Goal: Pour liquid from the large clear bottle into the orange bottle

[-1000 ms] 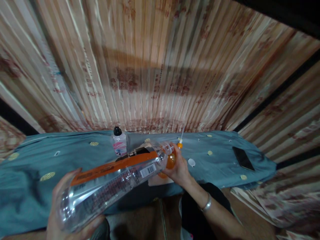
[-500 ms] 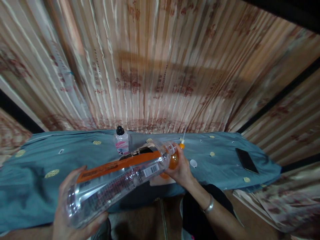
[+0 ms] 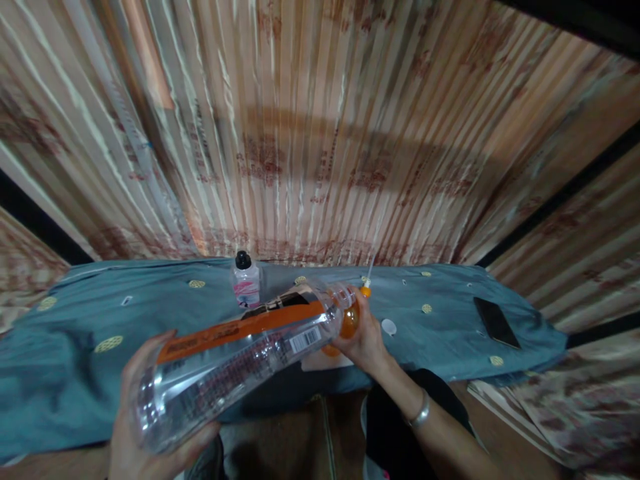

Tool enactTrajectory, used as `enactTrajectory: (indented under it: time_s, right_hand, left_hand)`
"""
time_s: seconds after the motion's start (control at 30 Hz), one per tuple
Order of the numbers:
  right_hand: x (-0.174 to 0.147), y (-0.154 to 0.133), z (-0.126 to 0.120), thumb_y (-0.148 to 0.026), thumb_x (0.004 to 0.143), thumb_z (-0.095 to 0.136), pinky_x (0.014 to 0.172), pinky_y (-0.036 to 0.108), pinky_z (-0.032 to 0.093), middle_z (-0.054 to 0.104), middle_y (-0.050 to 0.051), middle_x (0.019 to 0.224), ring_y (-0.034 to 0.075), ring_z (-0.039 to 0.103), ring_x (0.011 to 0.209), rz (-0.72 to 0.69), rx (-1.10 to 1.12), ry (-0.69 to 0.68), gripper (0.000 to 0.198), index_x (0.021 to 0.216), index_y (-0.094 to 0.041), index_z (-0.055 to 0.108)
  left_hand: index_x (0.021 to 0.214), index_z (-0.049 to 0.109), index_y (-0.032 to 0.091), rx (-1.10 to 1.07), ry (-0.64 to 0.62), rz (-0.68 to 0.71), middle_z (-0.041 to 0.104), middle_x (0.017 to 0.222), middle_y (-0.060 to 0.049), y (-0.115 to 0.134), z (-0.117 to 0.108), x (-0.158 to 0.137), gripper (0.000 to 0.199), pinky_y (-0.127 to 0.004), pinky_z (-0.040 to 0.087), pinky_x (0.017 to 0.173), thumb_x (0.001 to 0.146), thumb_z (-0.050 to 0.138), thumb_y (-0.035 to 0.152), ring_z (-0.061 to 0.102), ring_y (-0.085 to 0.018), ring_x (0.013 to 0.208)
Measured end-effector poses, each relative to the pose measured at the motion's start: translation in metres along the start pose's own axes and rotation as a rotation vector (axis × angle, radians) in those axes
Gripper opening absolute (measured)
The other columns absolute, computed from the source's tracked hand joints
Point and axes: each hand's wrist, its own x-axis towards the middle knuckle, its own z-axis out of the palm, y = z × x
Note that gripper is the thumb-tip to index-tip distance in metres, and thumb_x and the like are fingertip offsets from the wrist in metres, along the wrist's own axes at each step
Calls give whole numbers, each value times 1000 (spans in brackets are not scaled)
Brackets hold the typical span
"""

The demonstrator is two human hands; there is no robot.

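Orange-label bottle (image 3: pixel 240 367) x1, in L hand (image 3: pixel 131 448)

orange object (image 3: pixel 351 321) – partly hidden by right hand (image 3: pixel 367 340) | clear bottle (image 3: pixel 240 370), fine print blurred | left hand (image 3: pixel 125 427) – cut by bottom edge

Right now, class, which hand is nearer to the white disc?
The right hand: it is just left of the white disc. The left hand is farther left, around the base of the big bottle.
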Motion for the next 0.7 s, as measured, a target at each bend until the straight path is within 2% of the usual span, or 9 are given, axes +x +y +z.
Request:
enactTrajectory:
  time_s: [0.2,0.53,0.7]
  right_hand:
    - [0,1,0,-27,64,80,95,46,54,61,16,127,31,64,112,-25,-15,11,95,143,-19,28]
    - [0,0,1,-28,65,79,96,47,54,59,18,129,32,62,115,-45,-23,27,93,142,-18,30]
    - [0,0,1,-29,65,79,95,48,54,59,17,129,32,62,115,-44,-11,23,93,143,-21,29]
  left_hand:
    - [132,45,31,10,10,-3,54,129,-9,-2,1,-3,89,-59,45,100,54,68,67,53,-37,116]
    - [133,44,28,50,14,61,54,127,-10,-2,0,-1,91,-57,46,100,54,71,63,53,-36,114]
    - [133,43,29,36,-1,56,55,126,-12,0,-1,0,91,-63,46,96,55,70,65,54,-39,113]
